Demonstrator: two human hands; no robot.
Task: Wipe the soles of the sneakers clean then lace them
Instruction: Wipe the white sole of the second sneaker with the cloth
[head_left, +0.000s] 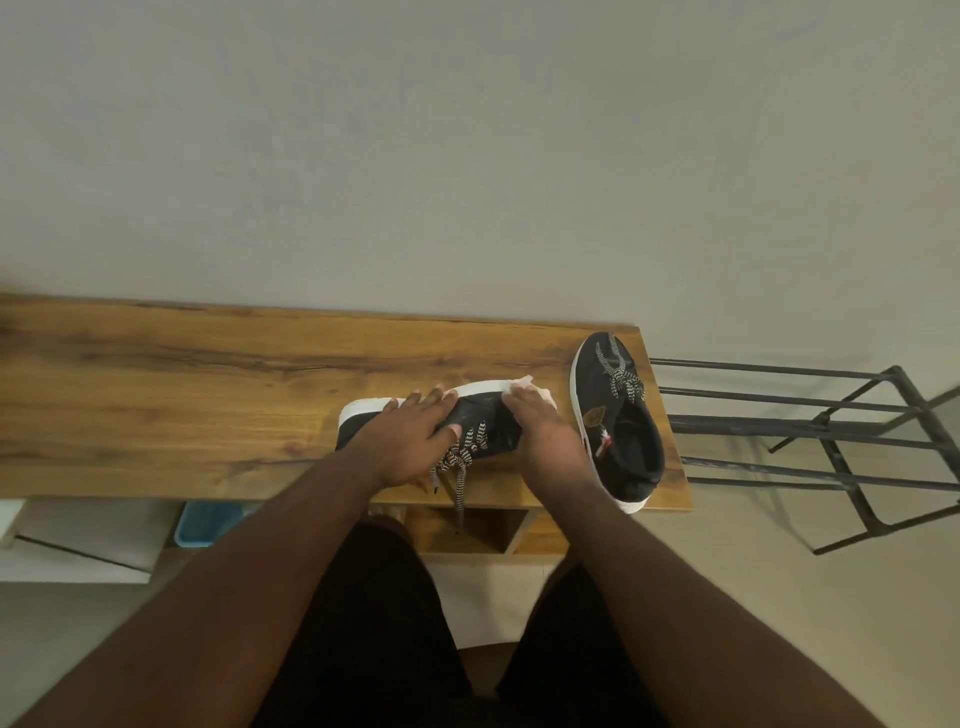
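A black sneaker (483, 423) with a white sole lies on its side on the wooden table (208, 395), sole edge facing away from me. My left hand (415, 441) grips its upper near the heel end, thumb by the black-and-white laces (460, 467), which hang over the table's front edge. My right hand (540, 426) presses a pale cloth (527, 384) against the sole at the toe end. A second black sneaker (618, 421) stands upright at the table's right end, laces loosely threaded.
A dark metal rack (831, 431) stands just right of the table. Under the table sit a blue bin (208, 522), white boxes (88, 540) and a wooden cubby (478, 530). A plain wall rises behind the table.
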